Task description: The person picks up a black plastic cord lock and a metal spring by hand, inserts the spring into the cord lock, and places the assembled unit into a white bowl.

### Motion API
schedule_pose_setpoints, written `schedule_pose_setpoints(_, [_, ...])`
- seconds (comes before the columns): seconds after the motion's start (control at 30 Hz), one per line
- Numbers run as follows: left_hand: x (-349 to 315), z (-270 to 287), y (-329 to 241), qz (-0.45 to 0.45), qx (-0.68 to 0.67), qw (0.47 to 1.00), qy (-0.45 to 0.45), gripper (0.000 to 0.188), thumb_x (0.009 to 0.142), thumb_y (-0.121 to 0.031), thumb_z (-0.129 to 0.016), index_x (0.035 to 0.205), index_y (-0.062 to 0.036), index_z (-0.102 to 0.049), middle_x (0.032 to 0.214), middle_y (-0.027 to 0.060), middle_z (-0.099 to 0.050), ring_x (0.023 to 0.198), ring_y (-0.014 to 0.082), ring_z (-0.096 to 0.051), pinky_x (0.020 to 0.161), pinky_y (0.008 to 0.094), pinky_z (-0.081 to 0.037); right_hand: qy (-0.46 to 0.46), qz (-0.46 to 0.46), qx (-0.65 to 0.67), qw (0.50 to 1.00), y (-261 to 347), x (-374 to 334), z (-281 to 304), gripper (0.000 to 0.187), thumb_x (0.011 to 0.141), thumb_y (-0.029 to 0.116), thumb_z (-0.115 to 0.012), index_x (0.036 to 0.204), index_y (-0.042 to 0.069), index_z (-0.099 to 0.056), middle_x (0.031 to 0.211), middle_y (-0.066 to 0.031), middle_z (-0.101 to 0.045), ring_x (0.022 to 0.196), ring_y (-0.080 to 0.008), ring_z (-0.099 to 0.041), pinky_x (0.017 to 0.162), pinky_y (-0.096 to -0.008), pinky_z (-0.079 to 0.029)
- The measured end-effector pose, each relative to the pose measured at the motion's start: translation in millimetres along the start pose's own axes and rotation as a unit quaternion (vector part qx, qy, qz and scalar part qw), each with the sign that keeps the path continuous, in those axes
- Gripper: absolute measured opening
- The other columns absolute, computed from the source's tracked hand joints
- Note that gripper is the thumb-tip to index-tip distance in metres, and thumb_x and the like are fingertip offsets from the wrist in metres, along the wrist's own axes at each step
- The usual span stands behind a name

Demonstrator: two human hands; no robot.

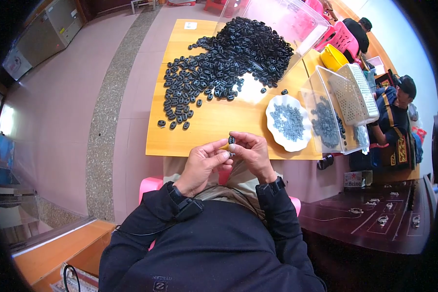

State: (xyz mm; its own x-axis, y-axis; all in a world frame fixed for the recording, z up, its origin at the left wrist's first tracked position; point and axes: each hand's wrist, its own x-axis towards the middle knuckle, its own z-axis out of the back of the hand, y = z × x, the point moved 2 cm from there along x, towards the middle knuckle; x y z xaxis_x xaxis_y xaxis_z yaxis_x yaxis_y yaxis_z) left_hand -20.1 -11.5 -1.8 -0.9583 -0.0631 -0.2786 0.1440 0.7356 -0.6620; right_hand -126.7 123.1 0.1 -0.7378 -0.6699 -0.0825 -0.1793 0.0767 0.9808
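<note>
Just past the table's near edge, my two hands are close together over my lap. My right hand (253, 153) pinches a small black oval two-hole piece (231, 139), which looks like a cord lock, between thumb and fingers. Fingers and thumb of my left hand (204, 163) are pressed together right beside it, on a tiny greyish part (231, 155) too small to name. A large heap of the same black pieces (248, 46) covers the far table, thinning out toward the near left. Right of my hands, a white scalloped plate (270, 134) holds many small grey translucent parts (288, 121).
On the wooden table (180, 143), a clear plastic box (309, 24) lies behind the heap. At the right are another clear bin (345, 146), a white perforated basket (357, 92) and a yellow bowl (332, 57). Two people (392, 114) sit farther right.
</note>
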Motion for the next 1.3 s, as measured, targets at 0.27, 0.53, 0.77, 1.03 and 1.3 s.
schedule_pose_setpoints(0.27, [0,-2,2,-0.015,0.008,1.000,0.017,0.043,0.091,-0.001,-0.058,0.133,0.0037,-0.047,0.099,0.0079,-0.063,0.086,0.0136,-0.064,0.075,0.0249,-0.057,-0.013,0.013,-0.013,1.000,-5,0,0,0.030,0.083,-0.002,-0.068,0.113,-0.004,-0.063,0.094,-0.0060,-0.068,0.082,-0.0095,-0.064,0.074,-0.0221,-0.053])
schedule_pose_setpoints(0.53, [0,2,-3,-0.033,-0.013,0.998,-0.049,0.025,0.091,-0.002,-0.060,0.115,0.0043,-0.057,0.091,0.0093,-0.065,0.080,0.0143,-0.066,0.072,0.0248,-0.057,-0.006,-0.019,0.040,0.999,-2,-2,1,0.031,0.083,-0.003,-0.067,0.114,-0.003,-0.063,0.091,-0.0040,-0.066,0.080,-0.0091,-0.063,0.073,-0.0221,-0.053])
schedule_pose_setpoints(0.77, [2,8,-4,-0.039,-0.012,0.995,-0.086,0.016,0.090,-0.003,-0.061,0.105,0.0030,-0.060,0.091,0.0100,-0.066,0.077,0.0149,-0.066,0.070,0.0248,-0.057,0.027,-0.012,0.021,0.999,1,-3,3,0.032,0.083,-0.004,-0.067,0.114,-0.003,-0.063,0.090,-0.0032,-0.066,0.078,-0.0094,-0.063,0.071,-0.0227,-0.053])
schedule_pose_setpoints(1.03, [2,6,-3,-0.047,-0.019,0.994,-0.097,0.015,0.089,-0.005,-0.063,0.102,0.0027,-0.061,0.087,0.0092,-0.067,0.073,0.0132,-0.066,0.066,0.0221,-0.056,0.043,0.001,-0.014,0.999,0,-3,4,0.033,0.082,-0.003,-0.068,0.115,-0.003,-0.062,0.092,-0.0049,-0.066,0.084,-0.0114,-0.065,0.074,-0.0239,-0.054])
schedule_pose_setpoints(1.3, [2,4,-3,-0.047,-0.026,0.994,-0.093,0.015,0.089,-0.005,-0.063,0.102,0.0026,-0.062,0.087,0.0089,-0.067,0.073,0.0134,-0.066,0.067,0.0225,-0.056,0.048,-0.026,-0.015,0.998,0,-3,4,0.034,0.081,-0.003,-0.069,0.115,-0.003,-0.063,0.094,-0.0051,-0.067,0.084,-0.0104,-0.063,0.077,-0.0240,-0.053])
